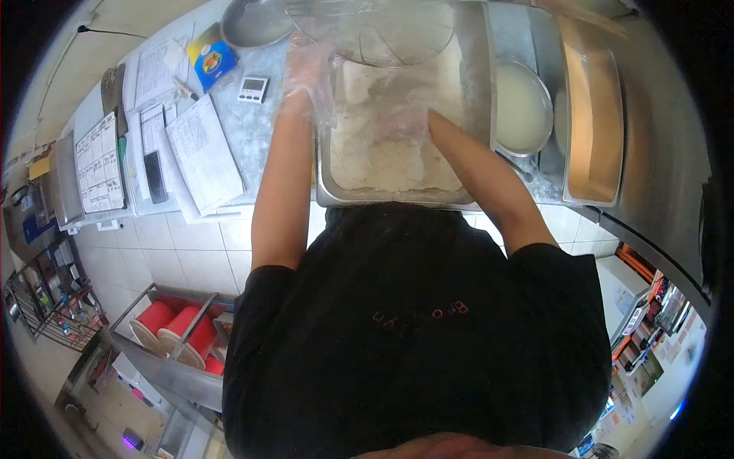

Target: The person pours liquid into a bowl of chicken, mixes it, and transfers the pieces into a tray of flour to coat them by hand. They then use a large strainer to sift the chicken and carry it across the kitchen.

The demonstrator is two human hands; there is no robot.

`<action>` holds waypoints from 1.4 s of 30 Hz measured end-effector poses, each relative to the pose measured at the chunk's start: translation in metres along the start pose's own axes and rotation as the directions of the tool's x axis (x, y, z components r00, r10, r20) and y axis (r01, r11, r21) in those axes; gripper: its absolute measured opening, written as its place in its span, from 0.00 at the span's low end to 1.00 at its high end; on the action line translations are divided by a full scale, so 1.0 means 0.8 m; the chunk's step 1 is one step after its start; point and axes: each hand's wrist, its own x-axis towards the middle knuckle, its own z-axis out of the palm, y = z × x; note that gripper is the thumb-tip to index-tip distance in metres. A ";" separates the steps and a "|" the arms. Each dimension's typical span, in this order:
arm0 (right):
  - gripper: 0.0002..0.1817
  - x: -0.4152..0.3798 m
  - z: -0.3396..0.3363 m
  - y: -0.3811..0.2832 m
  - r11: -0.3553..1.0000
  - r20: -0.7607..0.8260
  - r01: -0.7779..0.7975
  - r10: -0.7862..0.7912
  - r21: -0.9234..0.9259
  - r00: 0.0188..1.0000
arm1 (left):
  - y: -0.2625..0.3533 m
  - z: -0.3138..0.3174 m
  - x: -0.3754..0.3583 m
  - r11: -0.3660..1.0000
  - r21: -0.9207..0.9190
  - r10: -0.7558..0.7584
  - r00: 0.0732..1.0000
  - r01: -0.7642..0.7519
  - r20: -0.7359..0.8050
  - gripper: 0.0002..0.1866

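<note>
A deep metal tray (324,172) holds pale flour (382,168). Over its far end is a round wire strainer (382,50). My left hand (308,65), in a loose clear plastic glove, is at the strainer's left rim, with its fingers closed around the edge. My right hand (401,124), gloved the same way, reaches down into the flour near the tray's middle. Its fingers are blurred and blend with the flour, so their pose does not show.
Right of the tray stands a round bowl of whitish liquid (522,107), then a long metal pan with a tan inside (592,115). At left lie a timer (253,89), papers (205,153), a phone (155,176) and a blue-yellow packet (212,63). A metal bowl (256,21) sits behind.
</note>
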 end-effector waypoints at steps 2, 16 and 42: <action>0.30 -0.033 0.010 0.002 0.999 0.040 0.017 -0.015 -0.042 0.999 | 0.002 0.000 -0.004 0.997 0.079 -0.003 1.000 0.003 -0.001 0.41; 0.32 -0.076 -0.017 0.009 0.938 0.197 0.107 -0.042 -0.330 0.980 | 0.005 0.007 -0.011 0.997 -0.074 -0.035 0.999 0.033 -0.021 0.42; 0.28 -0.070 0.036 -0.002 0.776 0.279 0.033 0.186 -0.630 0.942 | 0.003 0.002 -0.005 0.998 0.038 -0.053 0.999 0.052 0.003 0.45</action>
